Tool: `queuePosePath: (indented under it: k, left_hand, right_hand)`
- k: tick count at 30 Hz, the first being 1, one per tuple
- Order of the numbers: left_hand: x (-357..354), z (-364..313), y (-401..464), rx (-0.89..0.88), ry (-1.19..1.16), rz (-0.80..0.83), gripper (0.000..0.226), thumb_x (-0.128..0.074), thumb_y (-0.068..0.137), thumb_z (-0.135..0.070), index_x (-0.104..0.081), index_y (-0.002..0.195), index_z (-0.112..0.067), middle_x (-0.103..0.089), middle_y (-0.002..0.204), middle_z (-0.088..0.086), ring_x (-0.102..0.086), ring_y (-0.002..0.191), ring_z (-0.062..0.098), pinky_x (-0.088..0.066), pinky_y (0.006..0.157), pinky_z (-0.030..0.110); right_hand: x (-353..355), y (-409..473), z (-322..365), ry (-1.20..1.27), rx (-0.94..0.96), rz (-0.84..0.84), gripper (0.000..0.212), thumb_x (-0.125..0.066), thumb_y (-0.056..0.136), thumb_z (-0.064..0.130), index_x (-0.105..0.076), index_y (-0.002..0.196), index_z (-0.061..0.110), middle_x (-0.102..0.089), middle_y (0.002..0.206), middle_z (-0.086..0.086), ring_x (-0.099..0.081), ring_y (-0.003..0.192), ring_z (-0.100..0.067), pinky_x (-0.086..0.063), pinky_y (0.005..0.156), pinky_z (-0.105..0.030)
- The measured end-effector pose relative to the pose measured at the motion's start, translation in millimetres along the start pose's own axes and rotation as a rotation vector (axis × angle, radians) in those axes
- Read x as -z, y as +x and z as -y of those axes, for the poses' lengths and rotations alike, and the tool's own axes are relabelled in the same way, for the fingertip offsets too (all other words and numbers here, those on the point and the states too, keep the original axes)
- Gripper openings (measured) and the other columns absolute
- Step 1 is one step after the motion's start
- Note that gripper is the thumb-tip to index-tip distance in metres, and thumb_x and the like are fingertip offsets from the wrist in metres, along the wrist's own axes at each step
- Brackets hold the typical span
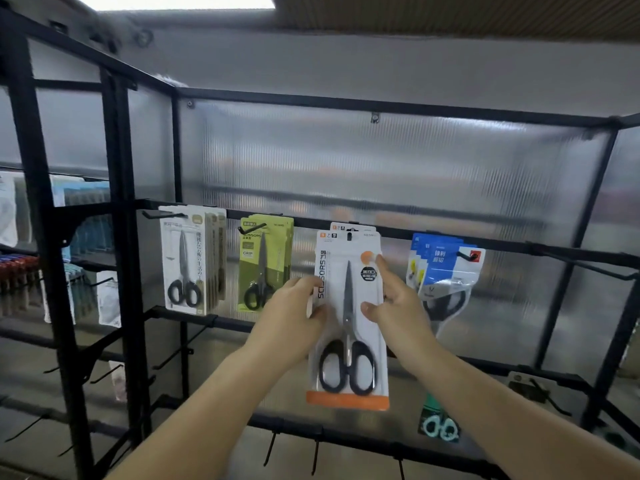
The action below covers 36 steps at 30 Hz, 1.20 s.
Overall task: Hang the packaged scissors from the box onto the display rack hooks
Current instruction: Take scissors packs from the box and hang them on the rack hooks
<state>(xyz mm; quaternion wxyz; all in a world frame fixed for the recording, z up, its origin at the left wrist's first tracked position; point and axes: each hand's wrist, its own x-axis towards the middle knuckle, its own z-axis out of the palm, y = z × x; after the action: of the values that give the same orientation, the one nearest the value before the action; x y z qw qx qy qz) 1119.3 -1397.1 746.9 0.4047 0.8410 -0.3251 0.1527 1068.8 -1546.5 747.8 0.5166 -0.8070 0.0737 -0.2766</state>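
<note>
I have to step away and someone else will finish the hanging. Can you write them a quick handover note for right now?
Left hand grips the left edge of the white-and-orange scissors pack; right hand pinches its right edge.
The pack's hang hole is up at the hook, in front of a matching pack; whether it is fully seated is unclear.
Already hanging: white packs, green packs, blue packs.
Left: seat it, release. The box is out of view.
</note>
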Motion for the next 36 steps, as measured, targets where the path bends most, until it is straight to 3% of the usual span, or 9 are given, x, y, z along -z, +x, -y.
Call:
queuePosePath:
  k: [3,5,8,15,17,20,25,30,36]
  left_hand:
    - [5.1,-2.2,2.0,-0.026,0.013,0.011,0.043,-0.049,0.096,-0.023,-0.043,0.138,-0.02,-0.048,0.135,-0.004,-0.046,0.121,0.014,-0.033,0.091,0.018]
    - [7.0,-2.0,4.4,-0.037,0.044,0.037,0.042,-0.048,0.096,-0.023,-0.045,0.137,-0.019,-0.047,0.136,-0.004,-0.045,0.123,0.015,-0.031,0.091,0.017]
    - [5.6,1.0,9.5,-0.026,0.141,0.115,0.041,-0.047,0.096,-0.022,-0.048,0.136,-0.019,-0.045,0.137,-0.002,-0.042,0.126,0.018,-0.036,0.097,0.024]
    - [3.7,-3.1,25.1,-0.004,0.342,0.277,0.039,-0.049,0.095,-0.026,-0.047,0.132,-0.016,-0.044,0.137,0.004,-0.044,0.124,0.023,-0.041,0.1,0.036]
    - [5.7,-1.9,27.2,-0.031,0.369,0.266,0.04,-0.049,0.095,-0.026,-0.046,0.133,-0.017,-0.044,0.136,0.005,-0.044,0.123,0.023,-0.041,0.1,0.036]
    - [4.0,4.7,23.0,-0.054,0.363,0.246,0.039,-0.049,0.095,-0.025,-0.046,0.133,-0.018,-0.047,0.135,0.004,-0.045,0.122,0.023,-0.043,0.098,0.036]
    - [-29.4,19.5,-11.1,-0.075,0.32,0.367,0.036,-0.047,0.095,-0.025,-0.05,0.129,-0.015,-0.052,0.127,0.005,-0.051,0.115,0.024,-0.045,0.094,0.036]
    - [-61.3,36.3,-60.8,-0.033,0.271,0.512,0.038,-0.046,0.097,-0.025,-0.045,0.134,-0.015,-0.049,0.131,0.007,-0.05,0.116,0.023,-0.044,0.096,0.033]
    - [-91.4,68.8,-139.5,0.127,0.301,0.658,0.039,-0.042,0.099,-0.024,-0.043,0.136,-0.014,-0.044,0.137,0.009,-0.046,0.121,0.026,-0.041,0.096,0.031]
  right_hand:
    - [-0.4,5.3,4.8,0.09,-0.097,-0.018,0.068,-0.05,0.088,-0.007,-0.039,0.138,0.038,-0.049,0.139,0.003,-0.054,0.111,-0.04,-0.049,0.089,-0.048]
    - [1.2,10.0,7.0,0.012,-0.107,0.007,0.068,-0.049,0.088,-0.006,-0.035,0.142,0.033,-0.055,0.128,-0.002,-0.065,0.089,-0.033,-0.056,0.076,-0.035]
    - [-1.5,23.5,9.0,-0.239,-0.095,0.028,0.074,-0.045,0.087,-0.004,-0.022,0.147,0.033,-0.04,0.145,-0.003,-0.049,0.056,-0.008,-0.038,0.042,-0.014]
    - [-14.9,57.7,15.9,-0.691,-0.104,0.118,0.075,-0.043,0.089,0.002,-0.005,0.15,0.023,-0.053,0.089,-0.003,-0.048,0.065,-0.011,-0.037,0.052,-0.022]
    - [-14.0,58.3,19.7,-0.781,-0.143,0.122,0.059,-0.043,0.091,0.007,-0.023,0.145,0.016,-0.051,0.095,-0.005,-0.051,0.076,-0.014,-0.036,0.056,-0.022]
    - [-11.9,47.5,18.0,-0.796,-0.109,0.064,0.014,-0.048,0.087,0.009,-0.057,0.097,0.015,-0.057,0.098,-0.005,-0.054,0.086,-0.021,-0.041,0.06,-0.024]
    - [-8.7,-1.3,-12.5,-0.862,-0.095,0.117,0.021,-0.051,0.083,0.007,-0.063,0.1,0.009,-0.059,0.098,-0.01,-0.056,0.089,-0.025,-0.043,0.065,-0.028]
    - [-5.4,-57.1,-58.4,-0.883,-0.156,0.211,0.037,-0.052,0.086,0.009,-0.059,0.123,0.01,-0.057,0.126,-0.011,-0.053,0.114,-0.026,-0.043,0.096,-0.034]
    - [-5.0,-128.2,-114.5,-0.846,-0.291,0.438,0.041,-0.049,0.091,0.009,-0.05,0.132,0.008,-0.053,0.131,-0.013,-0.05,0.119,-0.026,-0.041,0.089,-0.026]
